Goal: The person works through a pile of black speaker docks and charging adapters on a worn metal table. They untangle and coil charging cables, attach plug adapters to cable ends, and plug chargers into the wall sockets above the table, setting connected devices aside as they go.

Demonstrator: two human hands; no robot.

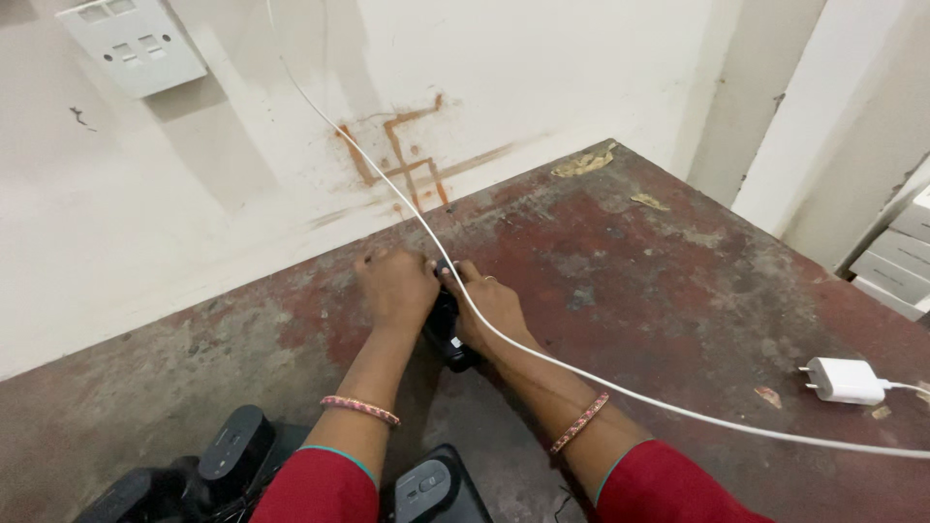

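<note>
1. Nearest the camera, two red sleeves (320, 489) with teal cuffs come in from the bottom edge, each wrist above them wearing a beaded bangle (360, 410)
2. Beside the sleeves, at the bottom edge, lie several black devices (235, 447), one with a small grey panel on top (426, 481), all well short of the black gadget held further up
3. A white cable (620, 390) runs across the right forearm; it comes in from the right edge and climbs past the black gadget to the wall
4. The left hand (395, 287) rests knuckles up on the worn red table (678, 291), fingers curled and pressed against the left side of the black gadget (448, 324)
5. The right hand (492, 305) is closed around the right side of that black gadget, a ring on one finger; the gadget sits between both hands on the tabletop, its lower end sticking out toward the camera
6. Well to the right of the black gadget, near the table's right edge, a white charger plug (846, 380) lies on its side with its own cord trailing off
7. Beyond the black gadget, the white wall (542, 68) carries orange-brown painted marks (399, 155)
8. Far up and left of the gadget, a white socket plate (131, 41) is fixed to the wall; stacked white boxes (901, 257) stand at the right edge
</note>
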